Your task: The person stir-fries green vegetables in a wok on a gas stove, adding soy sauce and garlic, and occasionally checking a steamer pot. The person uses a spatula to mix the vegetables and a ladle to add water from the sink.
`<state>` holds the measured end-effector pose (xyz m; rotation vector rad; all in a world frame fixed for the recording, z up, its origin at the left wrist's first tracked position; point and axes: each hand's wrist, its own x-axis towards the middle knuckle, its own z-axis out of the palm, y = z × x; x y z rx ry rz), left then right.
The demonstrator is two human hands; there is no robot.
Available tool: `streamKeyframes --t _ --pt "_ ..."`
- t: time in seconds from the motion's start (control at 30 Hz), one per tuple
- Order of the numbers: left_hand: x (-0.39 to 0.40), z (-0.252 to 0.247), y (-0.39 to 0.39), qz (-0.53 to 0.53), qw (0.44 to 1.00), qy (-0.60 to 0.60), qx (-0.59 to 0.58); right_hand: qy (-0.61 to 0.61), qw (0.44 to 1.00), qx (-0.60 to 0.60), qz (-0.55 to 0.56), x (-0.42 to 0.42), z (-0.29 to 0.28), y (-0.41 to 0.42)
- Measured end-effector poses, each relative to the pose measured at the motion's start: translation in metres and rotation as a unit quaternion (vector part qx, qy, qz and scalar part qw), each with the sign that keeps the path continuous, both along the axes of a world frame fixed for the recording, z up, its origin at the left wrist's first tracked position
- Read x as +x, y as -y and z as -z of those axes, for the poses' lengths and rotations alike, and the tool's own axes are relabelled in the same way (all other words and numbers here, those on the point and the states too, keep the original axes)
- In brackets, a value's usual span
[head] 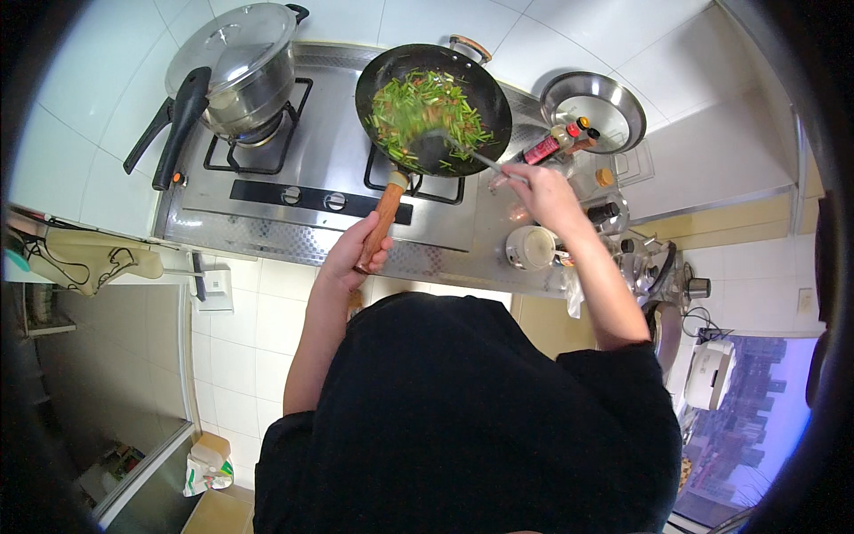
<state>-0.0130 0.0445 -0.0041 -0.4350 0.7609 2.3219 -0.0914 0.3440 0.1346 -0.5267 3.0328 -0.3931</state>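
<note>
My left hand [355, 252] is wrapped around the wooden handle [381, 227] of a black wok [492, 110] on the right burner of the gas stove. The wok holds chopped green stalks [427, 110] mixed with small reddish-brown pieces, some of them blurred. In my right hand [546, 200] is the grey shaft of a metal spatula [490, 163]. Its head is among the greens, partly covered and blurred. The wok tilts toward me, its small wood-covered loop handle [471, 48] at the far side.
A lidded pressure cooker [250, 100] sits on the left burner, black handles pointing toward me. Right of the wok are a steel bowl [630, 107], a red-labelled sauce bottle [542, 149], several more bottles and jars, and a white-filled jar [532, 247] near the counter edge.
</note>
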Motion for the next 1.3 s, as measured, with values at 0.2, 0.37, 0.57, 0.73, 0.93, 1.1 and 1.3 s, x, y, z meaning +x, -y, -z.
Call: streamKeyframes --t 0.2,0.37,0.57,0.73,0.93,1.1,1.3 --pt "0.001 -0.001 0.003 -0.01 0.999 -0.014 -0.032 -0.094 0.99 -0.081 0.067 -0.057 0.033 0.009" --pt "-0.002 0.0 0.003 -0.005 0.999 -0.019 -0.032 -0.068 0.997 -0.006 -0.042 -0.077 0.042 0.004" --pt "0.0 0.001 0.003 -0.011 0.999 -0.017 -0.024 -0.078 0.977 0.168 -0.103 -0.022 -0.084 -0.038" --pt "-0.003 0.0 0.003 0.003 1.0 -0.016 -0.018 0.005 0.97 0.243 0.013 0.012 -0.108 -0.029" --pt "0.0 -0.005 0.006 -0.006 1.0 -0.008 -0.027 -0.048 0.997 0.025 0.051 -0.053 0.01 -0.02" --pt "-0.003 -0.002 0.007 -0.003 1.0 -0.013 -0.029 -0.111 0.991 -0.057 0.048 -0.077 0.051 -0.002" --pt "-0.001 -0.002 0.006 -0.011 0.999 -0.007 -0.05 0.005 0.998 -0.023 -0.052 -0.026 0.001 -0.003"
